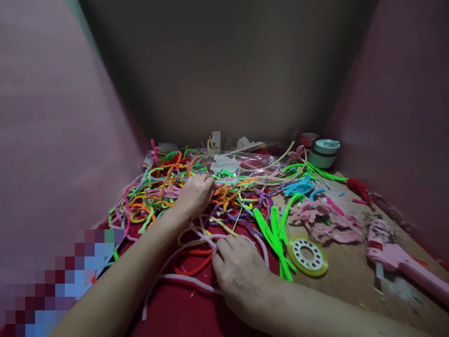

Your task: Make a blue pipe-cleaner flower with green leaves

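A tangled heap of pipe cleaners (168,187) in many colours covers the far part of the red cloth (182,313). My left hand (195,194) reaches into the heap, fingers curled and closed on strands there. My right hand (240,271) rests nearer to me, palm down, fingers pinched on a pale lilac pipe cleaner (182,279) that loops across the cloth. An orange pipe cleaner (192,269) and a yellow loop (184,234) lie just left of that hand.
Bright green pipe cleaners (275,234) lie right of my right hand, beside a tape roll (307,255). A pink glue gun (393,255) sits at the right on the wooden top. Pink fuzzy pieces (322,217), a teal round container (324,153) and a plastic bag (231,161) lie farther back.
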A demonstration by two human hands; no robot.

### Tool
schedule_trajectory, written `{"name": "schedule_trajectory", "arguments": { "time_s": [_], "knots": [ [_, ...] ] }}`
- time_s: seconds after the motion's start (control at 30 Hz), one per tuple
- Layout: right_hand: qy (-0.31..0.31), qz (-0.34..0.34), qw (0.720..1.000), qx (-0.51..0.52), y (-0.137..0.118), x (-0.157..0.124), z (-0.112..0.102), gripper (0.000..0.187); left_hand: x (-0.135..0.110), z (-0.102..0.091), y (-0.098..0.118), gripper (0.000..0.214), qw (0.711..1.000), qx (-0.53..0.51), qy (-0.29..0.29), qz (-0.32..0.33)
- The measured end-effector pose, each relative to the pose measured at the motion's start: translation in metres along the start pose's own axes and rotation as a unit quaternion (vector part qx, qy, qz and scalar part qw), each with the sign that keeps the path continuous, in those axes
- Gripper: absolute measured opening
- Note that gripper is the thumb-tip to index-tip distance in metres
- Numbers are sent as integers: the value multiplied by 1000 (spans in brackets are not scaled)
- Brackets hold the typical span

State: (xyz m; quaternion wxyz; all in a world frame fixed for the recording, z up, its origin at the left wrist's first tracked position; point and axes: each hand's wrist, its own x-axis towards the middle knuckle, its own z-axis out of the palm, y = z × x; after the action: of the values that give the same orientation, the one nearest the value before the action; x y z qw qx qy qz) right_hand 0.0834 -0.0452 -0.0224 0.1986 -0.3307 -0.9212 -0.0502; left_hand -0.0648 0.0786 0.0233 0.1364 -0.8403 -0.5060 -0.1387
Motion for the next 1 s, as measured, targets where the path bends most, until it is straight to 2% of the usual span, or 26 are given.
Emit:
{"name": "schedule_trajectory", "arguments": {
  "time_s": [0.23,0.47,0.83,1.0],
  "knots": [
    [6,2,1000,6,0,0,2,7,1,-9,-14,22,987,-123,21,-96],
    [3,1,1000,9,-1,-1,3,9,0,-9,-20,23,962,-226,28,-150],
    [-6,0,1000,12,0,-1,3,13,-1,-3,-26,26,919,-353,19,-176],
    [-1,2,1000,10,1,0,6,9,-3,-17,-27,31,907,-387,-19,-166]
  ]
}}
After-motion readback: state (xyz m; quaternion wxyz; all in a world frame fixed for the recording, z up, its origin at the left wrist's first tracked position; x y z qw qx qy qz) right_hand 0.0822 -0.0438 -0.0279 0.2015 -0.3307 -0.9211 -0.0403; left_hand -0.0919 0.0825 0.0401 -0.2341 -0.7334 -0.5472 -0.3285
